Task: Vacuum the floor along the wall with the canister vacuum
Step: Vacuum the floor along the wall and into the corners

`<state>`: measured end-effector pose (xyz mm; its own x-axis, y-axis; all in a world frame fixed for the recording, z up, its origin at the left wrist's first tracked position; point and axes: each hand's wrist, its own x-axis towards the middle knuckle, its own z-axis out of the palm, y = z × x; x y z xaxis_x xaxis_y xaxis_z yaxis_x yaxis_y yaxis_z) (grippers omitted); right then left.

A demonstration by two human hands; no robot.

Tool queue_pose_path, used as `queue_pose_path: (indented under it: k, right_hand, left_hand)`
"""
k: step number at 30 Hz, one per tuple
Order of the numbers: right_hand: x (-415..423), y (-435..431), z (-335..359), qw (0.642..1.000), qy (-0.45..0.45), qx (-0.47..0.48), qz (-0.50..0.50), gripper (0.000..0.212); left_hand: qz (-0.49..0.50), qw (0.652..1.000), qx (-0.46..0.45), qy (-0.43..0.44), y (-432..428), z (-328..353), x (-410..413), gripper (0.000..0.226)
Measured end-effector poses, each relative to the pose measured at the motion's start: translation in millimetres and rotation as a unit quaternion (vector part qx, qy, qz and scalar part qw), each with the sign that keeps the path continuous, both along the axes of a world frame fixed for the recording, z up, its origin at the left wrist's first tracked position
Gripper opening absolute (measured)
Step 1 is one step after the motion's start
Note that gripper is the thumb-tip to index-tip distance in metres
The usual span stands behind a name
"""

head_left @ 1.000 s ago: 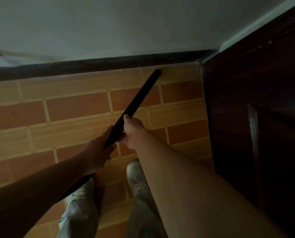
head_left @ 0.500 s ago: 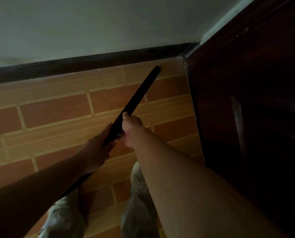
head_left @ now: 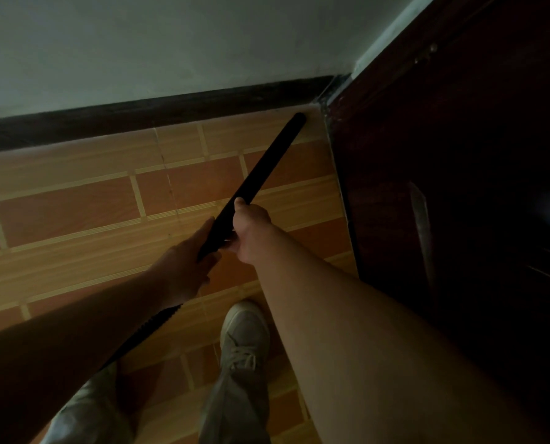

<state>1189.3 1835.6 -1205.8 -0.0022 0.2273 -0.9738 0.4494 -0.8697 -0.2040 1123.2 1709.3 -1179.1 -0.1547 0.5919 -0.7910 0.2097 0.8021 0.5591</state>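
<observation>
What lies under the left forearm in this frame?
A ribbed black hose runs out from under the left forearm toward the black vacuum wand, over orange-and-tan floor tiles. Where the hose leads further back is covered by the arm.

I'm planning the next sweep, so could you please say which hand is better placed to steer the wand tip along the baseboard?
Probably the right hand: it grips the wand further forward, nearer its tip at the baseboard; the left hand holds behind.

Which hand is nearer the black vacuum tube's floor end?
Right. The right hand grips the black vacuum tube closer to its floor end; the left hand holds it just behind.
</observation>
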Motion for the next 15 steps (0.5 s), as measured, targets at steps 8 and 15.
queue_pose_path:
  k: [8, 15]
  right_hand:
    - [14, 21, -2, 1.000, -0.006, -0.002, -0.009, 0.043]
    - [26, 23, -6, 1.000, -0.013, -0.007, -0.010, 0.042]
  left_hand:
    - [-0.012, 1.000, 0.006, -0.004, 22, -6, 13, 0.073]
    - [-0.006, 1.000, 0.002, -0.015, 21, -7, 24, 0.074]
